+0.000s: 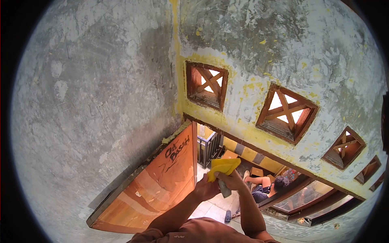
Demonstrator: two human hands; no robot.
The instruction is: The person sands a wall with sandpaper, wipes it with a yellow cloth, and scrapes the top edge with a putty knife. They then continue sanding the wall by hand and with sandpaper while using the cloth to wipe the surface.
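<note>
Both hands meet low in the middle of the view, in front of my chest. A bright yellow folded sheet [224,166] sticks up above them, soft-edged and creased. My left hand [206,188] is closed at its lower left edge. My right hand [231,181] pinches the sheet from the right, thumb pressed on its face. A grey-green flat piece [224,189] hangs down between the hands, below the right thumb; I cannot tell whether it belongs to the yellow sheet.
An orange wooden door [162,178] with black writing stands open at left. Rough grey walls [101,81] meet in the corner. Wooden vents [287,113] line the right wall above a window [304,198]. Beyond the doorway a person [267,190] sits near cardboard boxes [256,172] and a railing [209,148].
</note>
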